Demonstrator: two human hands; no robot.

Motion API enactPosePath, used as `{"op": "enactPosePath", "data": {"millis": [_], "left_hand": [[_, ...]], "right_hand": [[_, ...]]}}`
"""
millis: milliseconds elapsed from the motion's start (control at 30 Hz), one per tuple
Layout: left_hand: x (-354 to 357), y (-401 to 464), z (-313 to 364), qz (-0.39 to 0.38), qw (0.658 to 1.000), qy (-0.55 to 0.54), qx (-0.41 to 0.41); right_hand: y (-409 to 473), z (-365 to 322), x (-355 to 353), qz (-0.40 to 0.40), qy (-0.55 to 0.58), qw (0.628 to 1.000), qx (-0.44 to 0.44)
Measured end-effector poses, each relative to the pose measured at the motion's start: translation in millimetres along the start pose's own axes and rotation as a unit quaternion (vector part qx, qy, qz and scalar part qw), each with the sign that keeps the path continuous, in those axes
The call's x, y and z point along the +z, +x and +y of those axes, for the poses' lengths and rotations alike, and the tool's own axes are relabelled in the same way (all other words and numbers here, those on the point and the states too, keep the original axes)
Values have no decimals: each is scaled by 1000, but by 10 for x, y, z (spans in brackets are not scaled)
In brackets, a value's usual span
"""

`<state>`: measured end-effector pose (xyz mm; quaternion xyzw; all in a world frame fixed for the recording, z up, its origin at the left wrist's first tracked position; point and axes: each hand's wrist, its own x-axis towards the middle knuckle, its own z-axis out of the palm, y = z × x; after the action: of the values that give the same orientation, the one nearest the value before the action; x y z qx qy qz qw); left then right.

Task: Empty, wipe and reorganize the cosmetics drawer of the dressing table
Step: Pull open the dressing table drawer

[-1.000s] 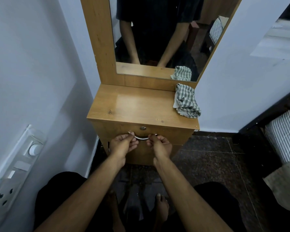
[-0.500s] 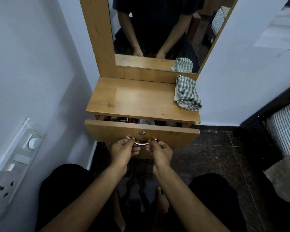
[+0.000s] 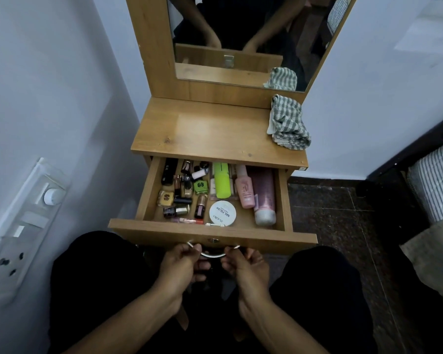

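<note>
Left hand (image 3: 183, 261) and right hand (image 3: 243, 264) both curl round the curved metal handle (image 3: 213, 254) on the wooden drawer (image 3: 210, 235), which stands pulled out. Inside: small glass nail polish bottles (image 3: 184, 192) jumbled left, round white tin (image 3: 222, 213), lime tube (image 3: 221, 180), pink bottles (image 3: 256, 190) right. Smooth woodgrain dressing table top (image 3: 202, 131); crumpled checked cloth (image 3: 288, 122) at right rear. Mirror (image 3: 241, 39) behind; white walls, dark speckled floor (image 3: 330, 213).

Wooden drawer (image 3: 149, 198), pulled open beneath the desk (image 3: 202, 131) top, crowded with lying cosmetics: nail polish bottles (image 3: 187, 190) left, neon green tube (image 3: 222, 180), round white tin (image 3: 222, 213), pink bottles (image 3: 256, 191) right. Checked cloth (image 3: 288, 122) crumpled on desk.
</note>
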<state>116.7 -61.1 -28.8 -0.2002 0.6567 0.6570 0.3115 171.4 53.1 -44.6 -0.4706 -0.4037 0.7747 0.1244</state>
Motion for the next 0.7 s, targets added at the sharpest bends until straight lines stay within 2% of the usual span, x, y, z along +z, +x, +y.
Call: {"op": "enactPosePath", "data": {"millis": [333,700], "left_hand": [[-16,-350,-164,35,996,82,-7],[-7,-521,-206,44,997,62,-22]], "right_hand": [[-260,169,-180,15,-12,1000,-20],[-420,176,-255,10,-34,999,-10]]}}
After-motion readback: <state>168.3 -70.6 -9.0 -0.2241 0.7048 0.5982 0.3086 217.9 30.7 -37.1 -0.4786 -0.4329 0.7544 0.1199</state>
